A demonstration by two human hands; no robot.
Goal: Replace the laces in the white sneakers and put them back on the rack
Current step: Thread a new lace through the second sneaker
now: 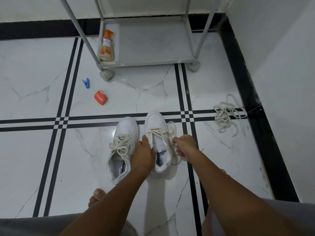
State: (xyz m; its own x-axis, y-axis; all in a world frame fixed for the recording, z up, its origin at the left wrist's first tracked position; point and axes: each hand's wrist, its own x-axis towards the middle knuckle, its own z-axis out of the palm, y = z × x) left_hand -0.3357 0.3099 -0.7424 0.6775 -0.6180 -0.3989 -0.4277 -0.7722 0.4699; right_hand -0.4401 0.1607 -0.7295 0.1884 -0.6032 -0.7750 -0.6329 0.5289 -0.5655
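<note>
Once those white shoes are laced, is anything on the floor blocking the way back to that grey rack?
Nothing visible blocks it. The floor between the sneakers and the rack's bottom shelf is bare. The blue clothespin and red packet lie off to the left, and the spray bottle fills only the shelf's left corner.

It looked like a home, a tiled corner by the walls: a grey rack on wheels held a spray bottle, and a clothes peg lay well beyond the fingers.
</note>
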